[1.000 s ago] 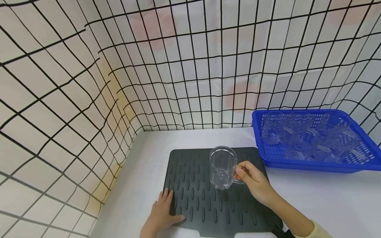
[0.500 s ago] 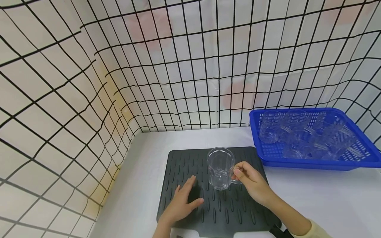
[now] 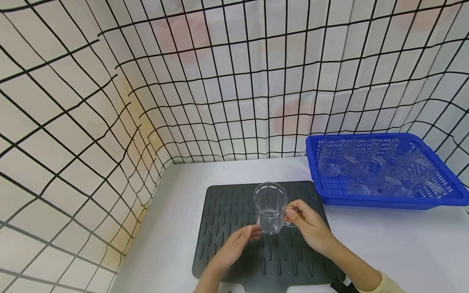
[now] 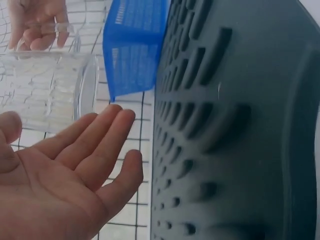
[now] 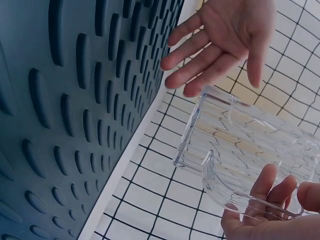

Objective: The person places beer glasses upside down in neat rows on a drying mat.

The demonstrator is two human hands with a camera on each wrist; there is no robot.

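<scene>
A clear glass mug [image 3: 270, 207] hangs upright above the dark grey ridged mat [image 3: 234, 203]. My right hand [image 3: 307, 224] grips it by the handle, fingers curled through the loop in the right wrist view. From the left, my left hand [image 3: 236, 246] reaches toward the mug's lower side with its fingers extended, palm turned up in the left wrist view. Its fingertips [image 4: 120, 111] are right by the mug's base [image 4: 89, 85]. Nothing lies in the left palm.
A blue plastic basket [image 3: 381, 201] with several clear glass mugs [image 3: 360, 167] stands at the back right, beside the mat's corner. Black wire mesh [image 3: 227, 101] lines the back and left sides of the white table [image 3: 172, 203].
My left hand has lifted off the mat's left edge and moved right, up to the mug's base. The right hand still holds the mug almost in place.
</scene>
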